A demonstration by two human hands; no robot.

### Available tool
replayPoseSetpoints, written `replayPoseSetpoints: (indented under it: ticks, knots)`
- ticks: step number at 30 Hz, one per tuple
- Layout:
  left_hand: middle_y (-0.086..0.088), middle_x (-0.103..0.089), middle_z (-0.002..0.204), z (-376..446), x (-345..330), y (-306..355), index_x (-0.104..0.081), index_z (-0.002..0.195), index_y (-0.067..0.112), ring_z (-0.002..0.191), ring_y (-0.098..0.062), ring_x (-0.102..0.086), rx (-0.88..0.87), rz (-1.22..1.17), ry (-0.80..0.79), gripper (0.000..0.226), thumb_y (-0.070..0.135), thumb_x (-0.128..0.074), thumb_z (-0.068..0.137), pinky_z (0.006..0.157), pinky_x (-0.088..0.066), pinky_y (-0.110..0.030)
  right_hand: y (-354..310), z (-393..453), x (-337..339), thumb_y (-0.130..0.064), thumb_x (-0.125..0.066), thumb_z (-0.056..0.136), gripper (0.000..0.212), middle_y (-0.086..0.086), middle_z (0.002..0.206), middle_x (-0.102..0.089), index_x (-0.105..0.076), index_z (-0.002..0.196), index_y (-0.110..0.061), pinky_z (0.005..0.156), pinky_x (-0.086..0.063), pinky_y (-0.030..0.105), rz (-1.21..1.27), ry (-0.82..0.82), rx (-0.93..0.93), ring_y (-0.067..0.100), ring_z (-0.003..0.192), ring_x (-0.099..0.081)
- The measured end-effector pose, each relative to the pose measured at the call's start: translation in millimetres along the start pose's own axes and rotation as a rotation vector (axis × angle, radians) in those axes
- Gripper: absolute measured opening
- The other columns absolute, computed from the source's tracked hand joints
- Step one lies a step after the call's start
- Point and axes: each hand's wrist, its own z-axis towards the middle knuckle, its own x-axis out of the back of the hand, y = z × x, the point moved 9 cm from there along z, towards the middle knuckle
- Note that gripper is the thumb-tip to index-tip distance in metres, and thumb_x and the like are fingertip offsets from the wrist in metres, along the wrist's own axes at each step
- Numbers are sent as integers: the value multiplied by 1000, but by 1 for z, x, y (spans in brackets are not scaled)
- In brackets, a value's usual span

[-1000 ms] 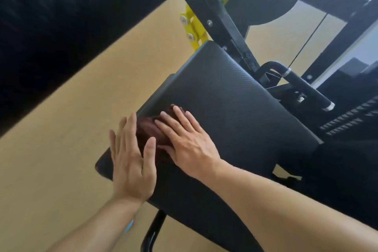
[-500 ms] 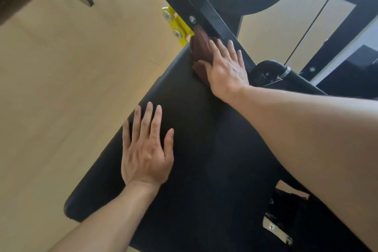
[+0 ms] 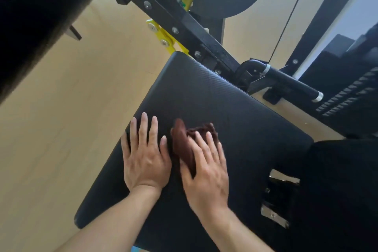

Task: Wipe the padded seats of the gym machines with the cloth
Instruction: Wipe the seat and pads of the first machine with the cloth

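A black padded seat of a gym machine fills the middle of the head view. A crumpled dark brown cloth lies on its near-left part. My right hand presses flat on the cloth with straight fingers, and the cloth shows ahead of and left of the fingers. My left hand rests flat on the pad just left of the cloth, fingers spread and holding nothing.
A black steel frame bar with yellow brackets runs diagonally behind the seat. A black handle sticks out at the right, beside a weight stack. Light wooden floor lies to the left.
My right hand has drawn the cloth back from the seat's far edge by the frame to the near-left part, beside my left hand. The left hand has stayed flat on the pad.
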Motion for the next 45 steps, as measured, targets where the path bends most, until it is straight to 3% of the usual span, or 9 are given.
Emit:
replayPoseSetpoints:
  ticks: [4,10,13,18,24,29,36,40,45]
  knots:
    - [-6,-26,164,0,0,1,-33,155,16,153,-28,-17,8,2,8,57,39,-27,102,122,-18,-51,2,-48,-12,-36,-49,98,52,-6,158,-42,-51,147,-20,123,-22,47,-65,-24,11,16,154,-23]
    - [-7,-27,164,-1,1,3,-35,154,15,153,-29,-17,-14,8,41,58,41,-28,103,122,-18,-52,20,29,0,-41,-36,103,55,2,158,-43,-45,151,-15,125,-16,47,-150,-17,80,25,154,-22]
    - [-6,-27,164,-1,0,2,-35,154,16,154,-28,-16,-4,11,49,59,43,-28,102,122,-17,-51,41,113,19,-41,-46,102,54,2,158,-42,-44,151,-19,126,-10,44,-101,18,-148,27,154,-22]
    - [-5,-24,165,0,-1,1,-32,155,17,155,-26,-11,0,23,30,61,46,-26,101,123,-16,-52,47,182,55,-47,-73,85,44,2,126,-54,-55,117,-23,107,-36,41,-85,-106,-251,26,126,-43]
    - [-7,-25,164,-1,1,1,-31,154,16,154,-28,-12,-7,23,24,63,48,-25,101,122,-17,-54,34,172,97,-51,-80,78,49,-8,99,-53,-52,101,-18,80,-40,35,-94,-1,-119,20,98,-50]
    - [-7,-24,165,-2,1,2,-31,155,16,154,-27,-11,-2,23,30,63,49,-26,101,122,-16,-53,17,183,124,-46,-83,77,45,-9,100,-51,-48,93,-22,81,-42,36,-92,153,-46,16,95,-46]
    - [-7,-24,165,-1,3,3,-31,155,16,154,-28,-12,-4,31,27,64,50,-26,101,122,-16,-52,0,170,79,-48,-85,74,54,-4,100,-56,-41,92,-22,78,-37,38,-225,-218,57,24,99,-49]
    - [-6,-21,166,-1,1,2,-29,155,16,155,-27,-10,-4,44,14,63,49,-26,101,123,-14,-52,-34,123,80,-40,-83,76,46,-3,106,-62,-49,101,-22,75,-45,38,-276,-15,101,25,100,-57]
    - [-6,-17,167,-2,0,2,-26,157,16,155,-26,-6,-16,10,16,65,50,-26,101,123,-11,-52,-53,26,35,-52,-56,96,22,-10,80,-69,-56,108,-34,59,-44,30,-111,-56,59,12,70,-67]
